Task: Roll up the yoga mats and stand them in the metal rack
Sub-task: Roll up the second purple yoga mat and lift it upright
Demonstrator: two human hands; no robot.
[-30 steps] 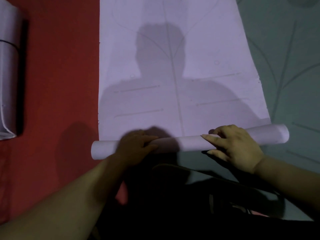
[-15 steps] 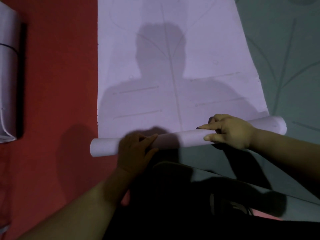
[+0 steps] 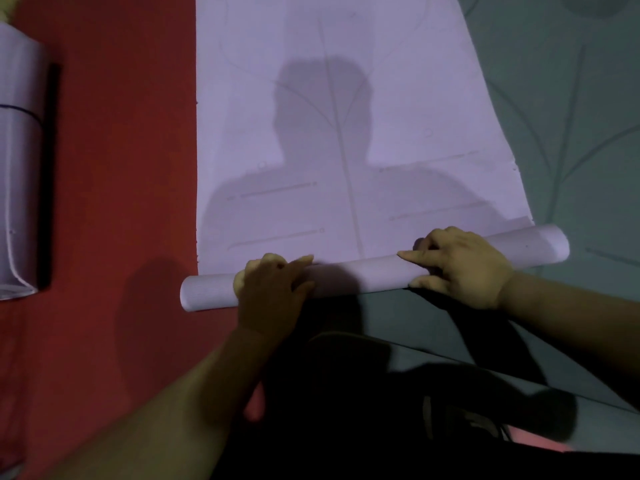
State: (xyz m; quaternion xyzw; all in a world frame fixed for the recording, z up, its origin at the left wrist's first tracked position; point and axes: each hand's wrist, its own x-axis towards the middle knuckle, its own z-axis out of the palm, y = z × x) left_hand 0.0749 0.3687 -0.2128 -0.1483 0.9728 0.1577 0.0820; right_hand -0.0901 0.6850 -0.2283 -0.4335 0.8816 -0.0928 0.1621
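- Left hand [image 3: 273,289]: curled over the roll [image 3: 363,277] near its left end.
- Right hand [image 3: 464,268]: wrapped round the roll farther right, forefinger straight.
- Roll: on the floor [image 3: 104,168], at the near edge of the lavender mat [image 3: 346,116].

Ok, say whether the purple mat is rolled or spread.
Mostly spread: the purple mat is rolled only at its near end, under left hand and right hand.

The mat [image 3: 346,116] looks like soft, matt foam, smooth apart from faint pressed lines. Left of it, the red surface [image 3: 121,168] looks matt and finely grained. Right of it, the teal surface [image 3: 571,133] is matt too, with faint lines.
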